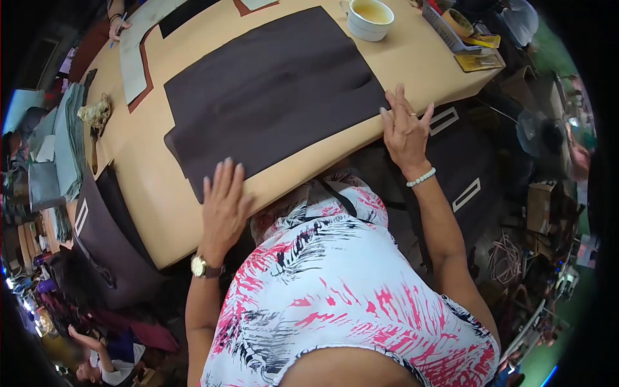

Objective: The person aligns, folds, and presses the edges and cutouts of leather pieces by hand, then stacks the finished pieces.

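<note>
A large dark brown sheet, leather by its look, lies flat on the tan tabletop (322, 158); I mark the dark brown sheet (271, 90) near its middle. My left hand (225, 206) rests with outstretched fingers at its near left corner. At the sheet's right corner, my right hand (406, 132) has its fingers spread, the fingertips at or just beside the edge. Neither hand holds anything. A slight ripple shows in the sheet near the right corner, and a small flap sticks out on its left side.
A white cup (371, 29) of yellowish liquid stands beyond the sheet. Pale pattern pieces (133, 68) lie far left, near another person's hand (118, 30) holding a pen. A grey basket (445, 27) sits far right. Dark panels (106, 235) hang over the table's left edge.
</note>
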`<action>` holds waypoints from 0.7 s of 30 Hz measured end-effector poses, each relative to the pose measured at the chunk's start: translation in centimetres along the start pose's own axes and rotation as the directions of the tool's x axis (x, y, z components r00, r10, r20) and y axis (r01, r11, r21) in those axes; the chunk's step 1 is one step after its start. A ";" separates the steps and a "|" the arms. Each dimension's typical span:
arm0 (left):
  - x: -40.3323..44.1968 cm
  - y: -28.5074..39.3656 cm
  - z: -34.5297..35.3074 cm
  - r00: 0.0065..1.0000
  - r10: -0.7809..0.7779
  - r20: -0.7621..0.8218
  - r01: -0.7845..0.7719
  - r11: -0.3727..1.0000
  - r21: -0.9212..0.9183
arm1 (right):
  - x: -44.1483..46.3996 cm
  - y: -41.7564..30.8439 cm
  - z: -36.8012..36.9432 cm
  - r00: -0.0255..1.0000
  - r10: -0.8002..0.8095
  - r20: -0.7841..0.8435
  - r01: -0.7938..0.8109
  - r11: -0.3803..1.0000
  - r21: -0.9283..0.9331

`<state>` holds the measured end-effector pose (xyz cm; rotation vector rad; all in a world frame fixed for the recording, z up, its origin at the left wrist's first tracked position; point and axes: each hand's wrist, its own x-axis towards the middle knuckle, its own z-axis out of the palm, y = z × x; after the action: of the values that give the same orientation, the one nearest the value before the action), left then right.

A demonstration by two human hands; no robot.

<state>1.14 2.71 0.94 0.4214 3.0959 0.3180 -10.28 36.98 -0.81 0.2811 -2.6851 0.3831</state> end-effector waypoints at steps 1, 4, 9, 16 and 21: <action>-0.8 -0.7 -0.1 0.999 -0.026 -0.047 0.026 1.000 0.007 | 0.4 -0.7 0.0 1.000 0.022 -0.002 -0.022 0.999 -0.029; -0.8 -1.2 -0.6 0.990 -0.008 -0.141 0.014 0.999 0.039 | 2.0 -2.8 -0.2 0.985 0.173 0.014 -0.173 0.985 0.011; 0.2 -2.5 -1.6 0.982 0.127 -0.143 -0.111 0.987 0.115 | 5.2 -2.9 -0.5 0.865 0.424 0.268 -0.480 0.855 0.195; 2.5 -4.7 -5.2 0.987 0.037 -0.155 -0.062 0.985 -0.161 | 6.2 -1.3 -0.2 0.829 0.442 0.342 -0.558 0.678 0.478; 7.0 -10.9 -6.1 0.959 0.056 -0.279 -0.097 0.986 -0.136 | 12.0 -3.9 -0.5 0.865 0.208 0.457 -0.498 0.477 0.724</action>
<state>-8.70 -6.93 4.92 0.5374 3.2945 0.6575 -19.86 31.80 5.57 0.0046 -2.6095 1.9268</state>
